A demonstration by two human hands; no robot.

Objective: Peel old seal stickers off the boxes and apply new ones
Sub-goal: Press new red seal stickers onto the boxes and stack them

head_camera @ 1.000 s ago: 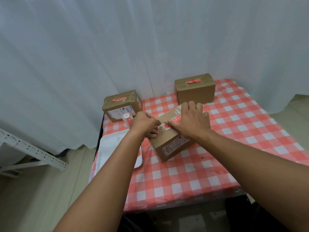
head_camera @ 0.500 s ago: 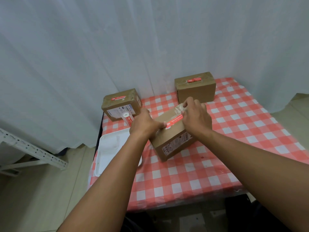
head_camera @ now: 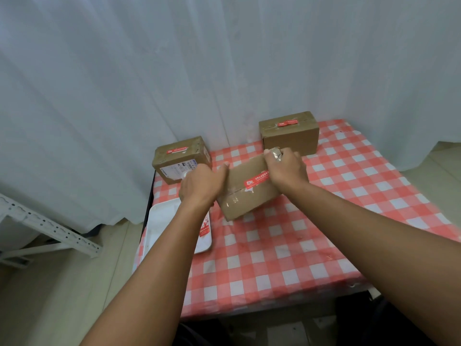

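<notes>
A brown cardboard box (head_camera: 243,196) sits tilted in the middle of the checked table, a red seal sticker (head_camera: 257,181) across its top seam. My left hand (head_camera: 199,187) grips its near left end. My right hand (head_camera: 287,168) curls over its far right end, and a small crumpled shiny scrap (head_camera: 275,154) shows at the fingertips. Two more boxes stand at the back, a left box (head_camera: 180,159) and a right box (head_camera: 289,138), each with a red sticker on top.
A white tray (head_camera: 162,228) lies at the table's left edge with a red sticker sheet (head_camera: 205,227) on it, partly under my left forearm. A white curtain (head_camera: 224,71) hangs close behind the boxes. A white metal rack (head_camera: 50,228) stands on the floor at left.
Both hands shifted from the box's top to its two ends. The box turned, so its labelled side no longer faces me, and the red sticker now lies exposed.
</notes>
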